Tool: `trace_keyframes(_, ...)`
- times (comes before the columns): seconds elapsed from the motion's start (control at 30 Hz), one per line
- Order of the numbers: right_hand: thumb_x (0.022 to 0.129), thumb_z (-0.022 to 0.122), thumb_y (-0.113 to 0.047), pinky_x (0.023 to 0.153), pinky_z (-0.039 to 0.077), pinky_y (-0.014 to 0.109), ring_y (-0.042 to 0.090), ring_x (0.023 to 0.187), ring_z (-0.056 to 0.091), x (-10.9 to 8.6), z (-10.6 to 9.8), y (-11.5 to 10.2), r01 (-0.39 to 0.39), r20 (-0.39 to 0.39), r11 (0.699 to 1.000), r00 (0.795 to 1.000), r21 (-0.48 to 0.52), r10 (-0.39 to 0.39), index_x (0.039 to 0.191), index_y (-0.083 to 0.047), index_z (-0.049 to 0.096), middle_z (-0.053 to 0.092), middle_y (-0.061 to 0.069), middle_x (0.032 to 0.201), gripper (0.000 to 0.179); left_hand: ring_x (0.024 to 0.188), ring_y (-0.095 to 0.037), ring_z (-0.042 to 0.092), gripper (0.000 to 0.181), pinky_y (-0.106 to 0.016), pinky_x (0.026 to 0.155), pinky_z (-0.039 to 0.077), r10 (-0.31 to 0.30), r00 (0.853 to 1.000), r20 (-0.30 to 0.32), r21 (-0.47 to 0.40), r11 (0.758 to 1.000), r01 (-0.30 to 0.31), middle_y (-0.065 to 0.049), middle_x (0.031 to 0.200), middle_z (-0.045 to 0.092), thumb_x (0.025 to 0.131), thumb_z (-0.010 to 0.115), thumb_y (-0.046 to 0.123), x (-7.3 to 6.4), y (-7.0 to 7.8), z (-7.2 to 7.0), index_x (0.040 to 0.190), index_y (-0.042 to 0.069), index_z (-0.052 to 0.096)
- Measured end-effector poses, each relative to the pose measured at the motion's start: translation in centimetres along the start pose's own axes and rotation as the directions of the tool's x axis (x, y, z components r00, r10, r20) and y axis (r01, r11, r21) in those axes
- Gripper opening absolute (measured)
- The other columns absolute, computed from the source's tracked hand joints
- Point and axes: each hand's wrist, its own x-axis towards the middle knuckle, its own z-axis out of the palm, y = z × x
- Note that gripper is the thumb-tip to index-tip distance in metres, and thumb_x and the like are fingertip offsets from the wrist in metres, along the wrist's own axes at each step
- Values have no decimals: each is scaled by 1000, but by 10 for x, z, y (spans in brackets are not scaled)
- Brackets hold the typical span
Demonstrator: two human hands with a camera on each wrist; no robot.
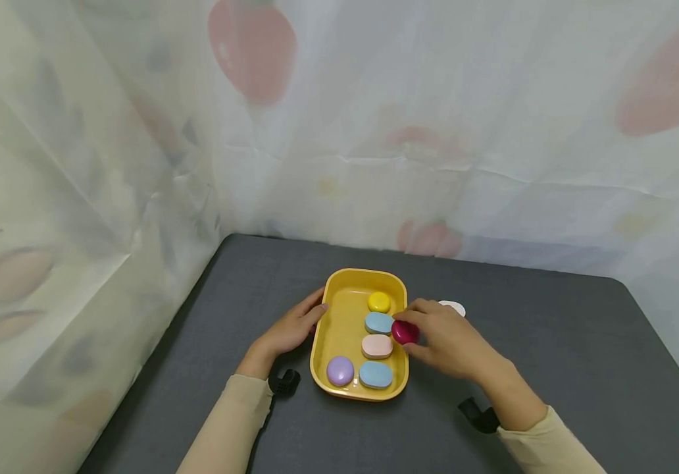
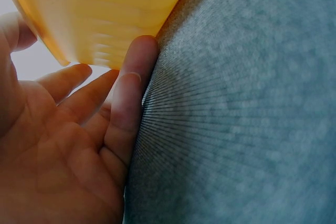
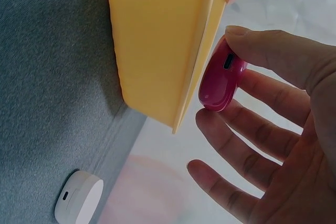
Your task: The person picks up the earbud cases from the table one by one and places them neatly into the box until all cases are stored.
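My left hand (image 1: 295,327) grips the left wall of a yellow tray (image 1: 337,326), thumb over the rim; in the left wrist view its fingers (image 2: 137,85) lie against the tray's outside. Over the tray's right rim, my right hand (image 1: 449,337) pinches a glossy dark red earbud case (image 1: 405,332). The right wrist view shows a small charging port on this case (image 3: 218,82). Inside the tray lie a yellow case (image 1: 378,302), a pink case (image 1: 377,346), a purple case (image 1: 340,371), an upper blue case (image 1: 378,322) and a lower blue case (image 1: 376,374).
A white case (image 1: 454,307) with a port lies on the dark grey table (image 1: 553,342), partly hidden behind my right hand in the head view. Patterned curtains (image 1: 434,131) hang behind and to the left of the table. Black straps (image 1: 284,382) are on both wrists.
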Motion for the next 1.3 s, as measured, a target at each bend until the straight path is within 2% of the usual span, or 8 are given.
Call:
trace_keyframes(0.27, 87, 86, -28, 89, 55, 40, 20, 104, 62, 3, 2, -6, -7, 19, 1000, 1000, 13, 7, 127, -15, 74, 68, 3, 122, 44, 138, -26, 53, 60, -46, 105, 53, -3, 1000, 2, 13, 1000, 3, -1, 168, 35, 110, 42, 53, 0, -1, -1, 165, 36, 26)
trace_keyframes(0.47, 87, 86, -29, 91, 57, 39, 20, 105, 63, 6, 4, -10, 9, 21, 1000, 1000, 24, -9, 128, -14, 74, 68, 2, 121, 45, 143, -27, 49, 57, -49, 107, 52, -1, 1000, 4, 7, 1000, 1, -2, 169, 33, 112, 42, 48, 0, -1, -1, 165, 35, 26)
trace_keyframes(0.83, 87, 86, -31, 90, 56, 40, 22, 105, 63, 12, 5, -19, 16, 34, 998, 999, 62, -18, 130, -14, 73, 68, 5, 124, 48, 141, -28, 51, 62, -49, 107, 51, 5, 1000, 20, -3, 1000, -5, -2, 169, 32, 109, 41, 58, 0, -3, -2, 165, 37, 25)
trace_keyframes(1.13, 87, 86, -34, 89, 57, 37, 20, 104, 63, 16, 11, -24, 20, 43, 997, 999, 80, -24, 131, -16, 73, 68, 3, 122, 49, 135, -27, 57, 62, -47, 106, 53, 11, 1000, 25, -14, 1000, -10, -3, 168, 34, 109, 41, 58, 1, -6, -2, 164, 38, 25)
trace_keyframes(1.3, 88, 85, -35, 92, 57, 38, 20, 105, 64, 17, 12, -26, 37, 40, 994, 998, 98, -41, 131, -15, 72, 68, 3, 122, 50, 138, -27, 55, 63, -48, 107, 52, 12, 1000, 27, -16, 1000, -11, -2, 169, 33, 108, 41, 60, 1, -6, -2, 165, 37, 24)
